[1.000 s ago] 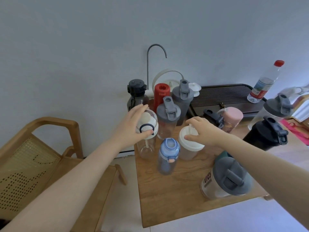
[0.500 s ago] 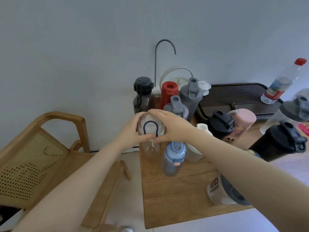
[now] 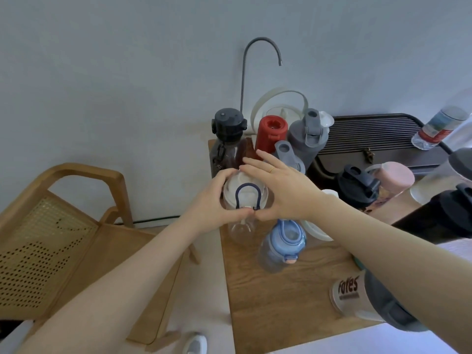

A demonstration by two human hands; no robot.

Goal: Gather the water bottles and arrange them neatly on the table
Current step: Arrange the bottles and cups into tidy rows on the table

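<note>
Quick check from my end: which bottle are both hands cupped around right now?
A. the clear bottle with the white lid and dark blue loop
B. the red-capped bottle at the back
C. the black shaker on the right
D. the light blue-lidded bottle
A: the left hand and right hand curve around the white lid of the clear bottle, thumbs meeting in front of its dark blue loop, while the light blue-lidded bottle stands untouched nearer the camera.

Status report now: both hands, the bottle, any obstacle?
Left hand and right hand cupped around clear bottle, upright near table's left edge. Blue-lid bottle close in front, dark bottle close behind.
</note>
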